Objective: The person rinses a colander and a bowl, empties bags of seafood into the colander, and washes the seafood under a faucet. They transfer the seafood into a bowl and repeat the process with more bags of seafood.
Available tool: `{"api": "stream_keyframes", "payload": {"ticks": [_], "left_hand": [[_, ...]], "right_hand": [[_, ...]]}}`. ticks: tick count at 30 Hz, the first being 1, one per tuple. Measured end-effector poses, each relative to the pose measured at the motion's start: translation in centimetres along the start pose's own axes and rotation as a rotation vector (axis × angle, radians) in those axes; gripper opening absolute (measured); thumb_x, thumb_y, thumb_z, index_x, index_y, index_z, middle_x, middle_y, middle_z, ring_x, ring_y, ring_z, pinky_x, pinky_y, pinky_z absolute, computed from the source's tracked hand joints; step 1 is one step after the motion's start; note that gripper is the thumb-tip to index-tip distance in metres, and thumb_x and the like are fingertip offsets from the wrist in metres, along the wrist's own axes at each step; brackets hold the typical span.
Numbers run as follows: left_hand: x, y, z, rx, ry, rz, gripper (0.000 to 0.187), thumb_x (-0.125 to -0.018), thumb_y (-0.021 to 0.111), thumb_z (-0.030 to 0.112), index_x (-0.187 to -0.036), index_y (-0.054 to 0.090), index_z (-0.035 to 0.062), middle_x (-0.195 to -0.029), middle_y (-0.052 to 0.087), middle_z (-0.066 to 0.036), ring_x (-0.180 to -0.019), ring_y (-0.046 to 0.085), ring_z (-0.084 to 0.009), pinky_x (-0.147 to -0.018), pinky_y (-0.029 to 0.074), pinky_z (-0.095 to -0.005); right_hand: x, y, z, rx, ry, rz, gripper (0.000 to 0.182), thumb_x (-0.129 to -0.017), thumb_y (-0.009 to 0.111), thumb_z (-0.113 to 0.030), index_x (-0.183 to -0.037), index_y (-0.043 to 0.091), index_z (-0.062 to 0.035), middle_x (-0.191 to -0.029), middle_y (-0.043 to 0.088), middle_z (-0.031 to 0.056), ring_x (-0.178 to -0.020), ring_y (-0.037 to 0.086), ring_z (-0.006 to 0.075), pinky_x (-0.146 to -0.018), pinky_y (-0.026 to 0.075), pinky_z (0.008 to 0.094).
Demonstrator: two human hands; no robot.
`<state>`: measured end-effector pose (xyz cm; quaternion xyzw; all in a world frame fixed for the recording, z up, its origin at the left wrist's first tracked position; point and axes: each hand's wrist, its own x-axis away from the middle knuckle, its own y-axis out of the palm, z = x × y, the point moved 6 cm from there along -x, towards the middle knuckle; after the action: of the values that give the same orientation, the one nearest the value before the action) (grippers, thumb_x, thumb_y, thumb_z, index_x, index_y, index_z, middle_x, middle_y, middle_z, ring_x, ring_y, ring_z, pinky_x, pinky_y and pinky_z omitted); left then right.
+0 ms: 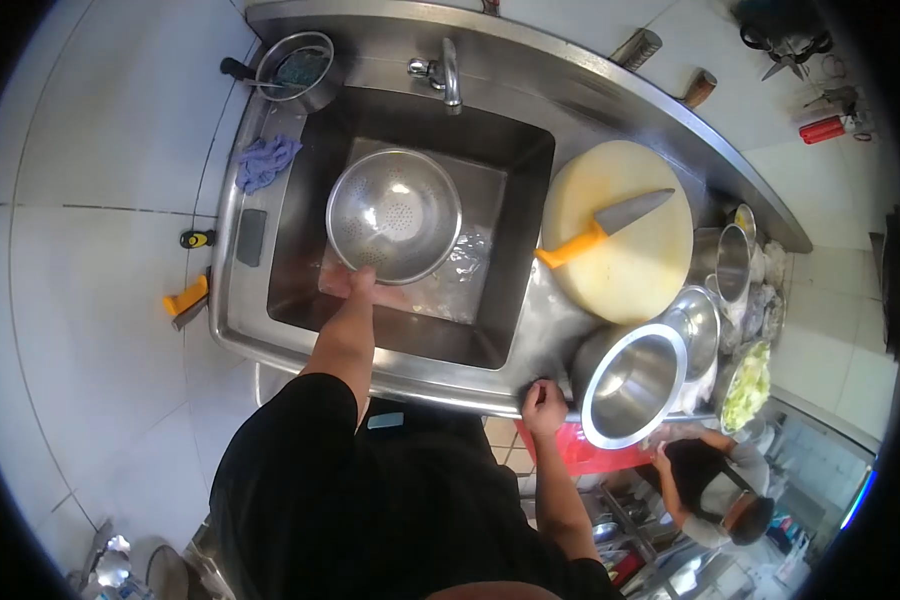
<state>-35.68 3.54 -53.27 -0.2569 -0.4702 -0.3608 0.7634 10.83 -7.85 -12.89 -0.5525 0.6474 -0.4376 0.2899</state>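
Observation:
My left hand (363, 280) grips the near rim of a perforated metal colander (400, 213), its fingers partly hidden by the rim. The colander is held over the steel sink (310, 180), and its bowl looks bare inside. Below it, a pinkish shape (395, 298) shows on the wet sink floor; what it is I cannot make out. My right hand (544, 408) rests at the front edge of the counter with its fingers curled in and nothing visible in them. A deep steel pot (633, 388) stands just right of that hand.
Right of the sink, a knife (610, 226) with a yellow handle lies on a round cutting board (630, 280). Beyond are metal bowls (692, 325) and chopped greens (748, 388). A faucet (451, 78), a pot (300, 72) and a blue cloth (267, 162) border the sink. Another person (715, 490) works at lower right.

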Motion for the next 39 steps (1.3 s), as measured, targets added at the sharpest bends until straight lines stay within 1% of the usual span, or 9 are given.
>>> {"api": "stream_keyframes", "payload": {"ticks": [4, 9, 13, 17, 23, 25, 29, 33, 39], "left_hand": [[14.1, 3.6, 9.6, -0.769, 0.626, 0.88, 0.043, -0.088, 0.063, 0.022, -0.124, 0.051, 0.0015, -0.113, 0.054, -0.02, -0.11, 0.052, -0.0346, -0.098, 0.041, -0.046], [23.6, 15.5, 30.0, -0.109, 1.406, -0.096, 0.048, -0.091, 0.064, 0.019, -0.128, 0.044, -0.0031, -0.124, 0.051, -0.019, -0.114, 0.054, -0.0269, -0.095, 0.044, -0.0356], [25.9, 25.0, 42.2, -0.446, 1.016, -0.3, 0.076, -0.085, 0.072, 0.02, -0.145, 0.026, 0.009, -0.13, 0.048, -0.015, -0.091, 0.062, -0.0214, -0.076, 0.052, -0.0329], [18.5, 28.6, 44.5, -0.497, 0.825, -0.636, 0.068, -0.086, 0.07, 0.021, -0.144, 0.036, 0.0125, -0.098, 0.063, -0.007, -0.076, 0.062, -0.0139, -0.063, 0.053, -0.0276], [17.0, 28.7, 44.8, -0.629, 0.695, -0.341, 0.04, -0.09, 0.061, 0.029, -0.122, 0.06, 0.0053, -0.09, 0.067, -0.012, -0.076, 0.067, -0.0188, -0.064, 0.054, -0.0312], [19.6, 29.8, 46.5, -1.188, 1.237, 0.355, 0.035, -0.091, 0.054, 0.032, -0.106, 0.068, 0.0041, -0.101, 0.068, -0.02, -0.091, 0.068, -0.0298, -0.076, 0.055, -0.0399], [28.5, 28.7, 46.3, -1.434, 1.216, 0.362, 0.034, -0.09, 0.054, 0.031, -0.095, 0.069, 0.0004, -0.104, 0.067, -0.021, -0.095, 0.066, -0.0326, -0.078, 0.053, -0.043], [25.9, 28.3, 40.7, -0.2, 0.687, -0.736, 0.045, -0.096, 0.044, 0.041, -0.107, 0.065, 0.0029, -0.098, 0.067, -0.014, -0.089, 0.062, -0.0237, -0.076, 0.049, -0.0424], [41.5, 26.8, 38.0, 0.121, 0.635, -1.102, 0.059, -0.101, 0.027, 0.052, -0.106, 0.059, 0.0024, -0.081, 0.058, -0.008, -0.085, 0.055, -0.024, -0.086, 0.043, -0.0423]], "right_hand": [[0.0, 0.0, 0.3, 0.023, -0.012, 0.033, 0.012, -0.084, 0.057, -0.019, -0.083, 0.062, -0.0076, -0.075, 0.062, 0.0135, -0.066, 0.062, 0.0317, -0.06, 0.049, 0.0416], [-0.2, -0.2, 0.1, 0.028, -0.069, 0.045, 0.012, -0.083, 0.056, -0.018, -0.081, 0.061, -0.0075, -0.075, 0.061, 0.014, -0.069, 0.06, 0.0346, -0.062, 0.049, 0.0434], [-0.1, -0.3, 0.0, 0.042, -0.062, 0.015, 0.011, -0.083, 0.055, -0.017, -0.08, 0.06, -0.0076, -0.076, 0.06, 0.0151, -0.07, 0.06, 0.0357, -0.063, 0.049, 0.0438], [-0.3, -0.7, -0.1, 0.055, -0.093, 0.025, 0.011, -0.081, 0.055, -0.017, -0.078, 0.06, -0.0079, -0.076, 0.06, 0.0148, -0.07, 0.06, 0.0354, -0.063, 0.049, 0.0435], [-0.3, -0.8, 0.2, 0.049, -0.11, 0.031, 0.014, -0.079, 0.057, -0.022, -0.077, 0.06, -0.0079, -0.075, 0.06, 0.0143, -0.069, 0.06, 0.0349, -0.062, 0.048, 0.044], [-0.2, -0.6, 0.5, 0.057, -0.078, 0.026, 0.014, -0.08, 0.056, -0.022, -0.077, 0.059, -0.0081, -0.075, 0.059, 0.0146, -0.068, 0.059, 0.0355, -0.061, 0.048, 0.0445], [-0.4, -0.8, -0.4, 0.072, -0.079, 0.034, 0.013, -0.079, 0.054, -0.019, -0.072, 0.056, -0.0087, -0.072, 0.057, 0.0137, -0.067, 0.058, 0.035, -0.06, 0.047, 0.0442], [-0.4, -0.6, 0.2, 0.059, -0.091, 0.038, 0.013, -0.08, 0.053, -0.02, -0.074, 0.056, -0.0087, -0.074, 0.057, 0.0134, -0.068, 0.057, 0.0357, -0.061, 0.047, 0.045], [-0.3, -0.7, -0.2, 0.082, -0.075, 0.007, 0.014, -0.081, 0.052, -0.02, -0.075, 0.054, -0.0084, -0.075, 0.056, 0.0135, -0.071, 0.057, 0.036, -0.062, 0.047, 0.0452]]}}
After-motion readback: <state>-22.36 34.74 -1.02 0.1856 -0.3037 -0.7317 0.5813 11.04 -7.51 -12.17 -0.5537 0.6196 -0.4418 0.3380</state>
